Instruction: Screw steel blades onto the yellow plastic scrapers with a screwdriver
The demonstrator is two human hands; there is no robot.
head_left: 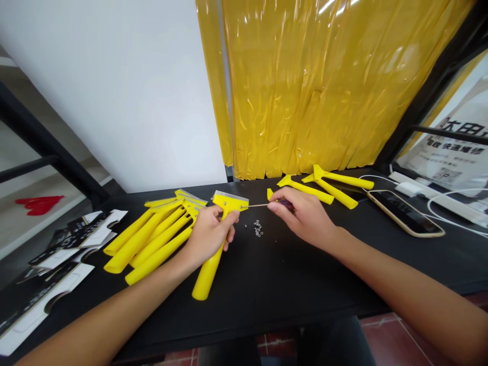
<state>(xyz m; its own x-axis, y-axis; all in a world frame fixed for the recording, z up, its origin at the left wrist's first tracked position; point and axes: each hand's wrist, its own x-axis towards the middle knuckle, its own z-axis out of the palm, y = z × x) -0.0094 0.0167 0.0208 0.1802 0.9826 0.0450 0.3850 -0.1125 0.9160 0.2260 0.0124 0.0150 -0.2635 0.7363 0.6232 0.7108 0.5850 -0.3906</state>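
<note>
While the left hand (213, 229) wraps its grip around the neck of a yellow scraper (208, 274) near the frame's centre, the right hand (305, 211) pinches a thin screwdriver (258, 206), its tip at the fastener on the right end of the scraper's head. Clear strips and fasteners on the piled scrapers (152, 239), left of centre, suggest finished pieces; the held one seems partway through fastening. Right of centre, several yellow handles (310, 192) without visible strips apparently remain, and small metal rings (258, 229) lie loose mid-frame on the dark surface (285, 284).

left hand (209, 234) bare | right hand (307, 213) bare | forearms (400, 279) bare | dark legwear (337, 343) (mostly hidden)
</note>
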